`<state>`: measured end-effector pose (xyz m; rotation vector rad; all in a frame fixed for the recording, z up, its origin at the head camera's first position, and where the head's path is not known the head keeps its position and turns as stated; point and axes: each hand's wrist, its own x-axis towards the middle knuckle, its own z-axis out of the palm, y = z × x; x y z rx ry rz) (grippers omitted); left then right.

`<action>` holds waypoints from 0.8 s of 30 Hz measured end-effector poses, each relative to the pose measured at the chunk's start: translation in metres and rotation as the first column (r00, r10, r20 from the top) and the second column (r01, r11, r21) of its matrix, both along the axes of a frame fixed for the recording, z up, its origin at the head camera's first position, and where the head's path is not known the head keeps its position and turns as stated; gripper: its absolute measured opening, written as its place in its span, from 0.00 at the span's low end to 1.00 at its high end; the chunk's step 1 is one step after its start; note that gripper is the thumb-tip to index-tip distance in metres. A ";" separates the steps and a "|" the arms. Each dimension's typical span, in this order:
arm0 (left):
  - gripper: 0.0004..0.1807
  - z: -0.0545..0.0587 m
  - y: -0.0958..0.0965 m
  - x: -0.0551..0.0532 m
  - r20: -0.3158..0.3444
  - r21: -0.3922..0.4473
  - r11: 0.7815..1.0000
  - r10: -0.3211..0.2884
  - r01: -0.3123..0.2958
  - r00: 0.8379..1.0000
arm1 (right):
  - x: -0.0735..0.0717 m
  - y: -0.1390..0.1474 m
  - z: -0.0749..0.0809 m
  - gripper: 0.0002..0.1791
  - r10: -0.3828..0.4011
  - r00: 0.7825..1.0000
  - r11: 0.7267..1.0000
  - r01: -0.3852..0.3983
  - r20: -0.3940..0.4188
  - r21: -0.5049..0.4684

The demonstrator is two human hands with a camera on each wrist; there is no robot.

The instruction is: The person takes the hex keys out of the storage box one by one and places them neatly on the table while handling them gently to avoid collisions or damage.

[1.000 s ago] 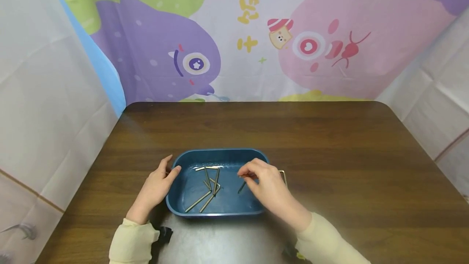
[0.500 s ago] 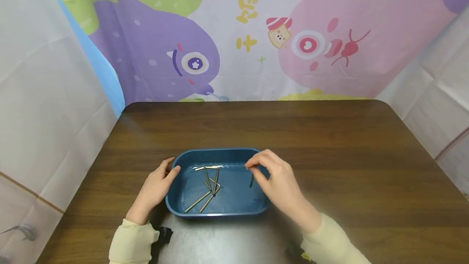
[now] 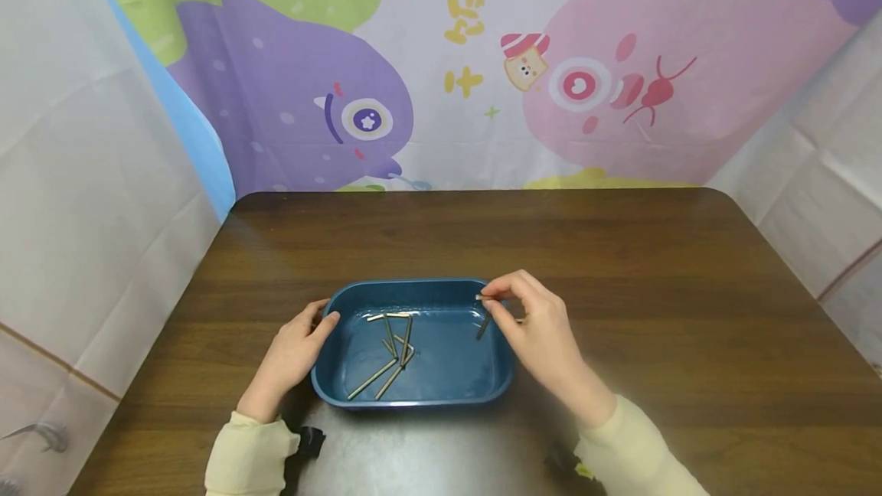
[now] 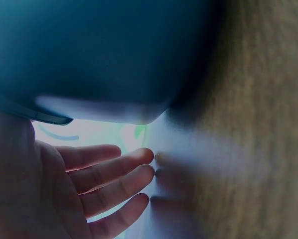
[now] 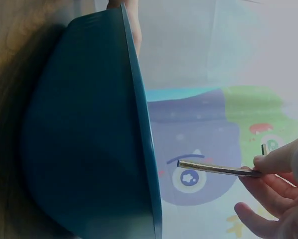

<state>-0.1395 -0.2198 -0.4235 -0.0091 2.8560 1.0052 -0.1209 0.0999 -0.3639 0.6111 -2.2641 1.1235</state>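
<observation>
- Rod (image 5: 214, 168), thin and bent, was pinched between the thumb and fingers of the right hand (image 3: 544, 331).
- It hung over the blue tray (image 3: 413, 404), close to the far right corner, with its low tip higher than the rim.
- To carry it well, the pinch likely needed to be snug – a thin, smooth rod could roll or slip.
- The tip was best kept up high, or it might have bumped the tray's right edge.
- The left hand (image 3: 289, 350) was at the tray's left edge, thumb on the rim, other fingers straight and spread outside. A light touch there seemed best – a hard push could tip or slide the tray on the table (image 3: 620, 251).
- The other rods (image 3: 372, 379) lay crossed in the tray, nearer its left edge, so the right side gave more room.
</observation>
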 end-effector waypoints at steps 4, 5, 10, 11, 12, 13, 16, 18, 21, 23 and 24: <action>0.33 0.000 0.000 0.000 0.001 -0.002 1.000 0.000 0.000 1.000 | -0.002 0.005 0.001 0.10 0.005 1.000 1.000 -0.005 -0.022 0.005; 0.33 0.000 0.000 0.000 0.000 -0.003 1.000 0.000 0.000 1.000 | -0.002 0.007 0.002 0.10 0.005 1.000 1.000 -0.005 -0.025 0.007; 0.33 0.000 0.000 0.000 -0.001 -0.010 1.000 -0.003 0.003 1.000 | -0.003 0.015 0.004 0.09 -0.021 0.999 1.000 0.021 -0.025 0.014; 0.33 0.000 0.000 0.000 -0.001 -0.011 1.000 -0.004 0.004 1.000 | -0.003 0.017 0.004 0.09 -0.030 0.999 0.999 0.030 -0.025 0.016; 0.33 0.000 0.000 0.000 0.000 -0.012 1.000 -0.004 0.004 1.000 | -0.004 0.018 0.003 0.09 -0.040 0.999 0.999 0.040 -0.026 0.019; 0.34 0.000 0.000 0.000 0.000 -0.013 1.000 -0.004 0.004 1.000 | -0.004 0.020 0.003 0.10 -0.048 0.998 0.999 0.049 -0.026 0.020; 0.34 -0.001 0.000 0.000 0.001 -0.014 1.000 -0.004 0.004 1.000 | -0.006 0.025 0.003 0.11 -0.075 0.997 0.997 0.076 -0.024 0.028; 0.34 -0.001 -0.001 0.000 0.001 -0.013 1.000 -0.006 0.006 1.000 | -0.007 0.027 0.002 0.11 -0.086 0.996 0.996 0.086 -0.014 0.028; 0.35 -0.001 -0.001 0.000 0.001 -0.012 1.000 -0.007 0.007 1.000 | -0.007 0.029 0.002 0.11 -0.097 0.995 0.995 0.097 0.001 0.035; 0.35 -0.001 -0.001 0.000 0.001 -0.013 1.000 -0.008 0.008 1.000 | -0.008 0.030 0.003 0.11 -0.107 0.994 0.993 0.106 0.010 0.052; 0.35 -0.001 0.000 0.000 0.001 -0.013 1.000 -0.007 0.007 1.000 | -0.008 0.031 0.004 0.11 -0.113 0.993 0.992 0.112 0.015 0.062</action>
